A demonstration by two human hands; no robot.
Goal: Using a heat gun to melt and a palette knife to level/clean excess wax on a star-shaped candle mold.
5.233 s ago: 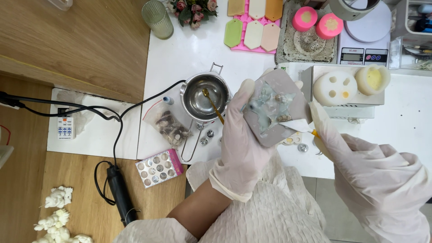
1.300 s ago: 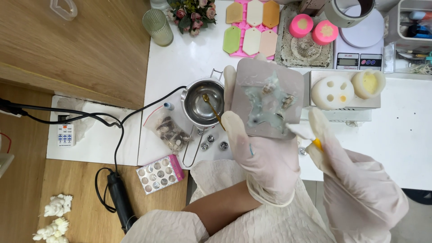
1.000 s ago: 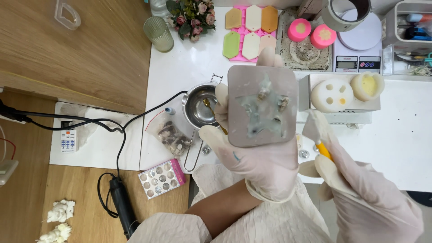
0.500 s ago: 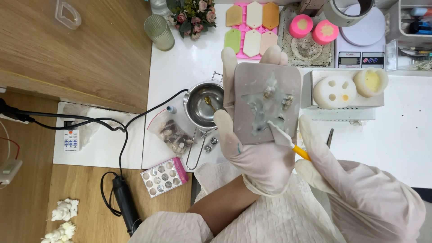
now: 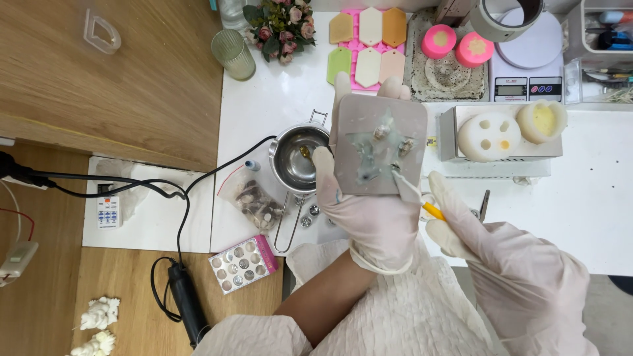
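Since half a second ago the grey square mould (image 5: 380, 145) has barely shifted, held up over the tabletop (image 5: 593, 198) at the same tilt, while the right hand (image 5: 491, 244) has edged its tool closer, so the tip now touches the mould's lower right part.

From where I stand, the left hand (image 5: 369, 211), gloved in white, is clamped on the mould: the palm is behind it, fingertips (image 5: 343, 82) showing over the top edge and the thumb pressed against the left side. The mould faces up toward the person, with a star-shaped hollow in its middle and a few small bits stuck in it (what they are, I cannot make out).

The right hand, also gloved, is closed around a thin pointed tool with a yellow grip (image 5: 432, 211) — its pale tip rests on the mould's face near the star's lower right arm.

Just left of the mould, on the tabletop, sits a small metal pot (image 5: 297, 158) with a wire handle. Behind the mould lies a pink tray of hexagonal pieces (image 5: 369, 39), and to the right a white round mould (image 5: 489, 136) rests on a metal box. Near the tabletop's left edge lie a small clear bag (image 5: 254, 201) and a pink box of small round pieces (image 5: 242, 264) — both well apart from the hands.
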